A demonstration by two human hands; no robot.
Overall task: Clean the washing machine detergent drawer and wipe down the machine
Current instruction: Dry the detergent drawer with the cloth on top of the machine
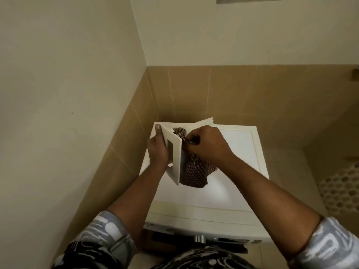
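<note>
Above the washing machine (242,152), the detergent drawer (172,152) is gripped by the left hand (158,150) and wiped with a checked cloth (196,171) clutched in the right hand (207,144); turning to unwiped faces is probably called for next.

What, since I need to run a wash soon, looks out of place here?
The detergent drawer is out of the washing machine, held tilted above its top by the left hand; the right hand presses a checked cloth into it. Nothing looks spilled.
</note>
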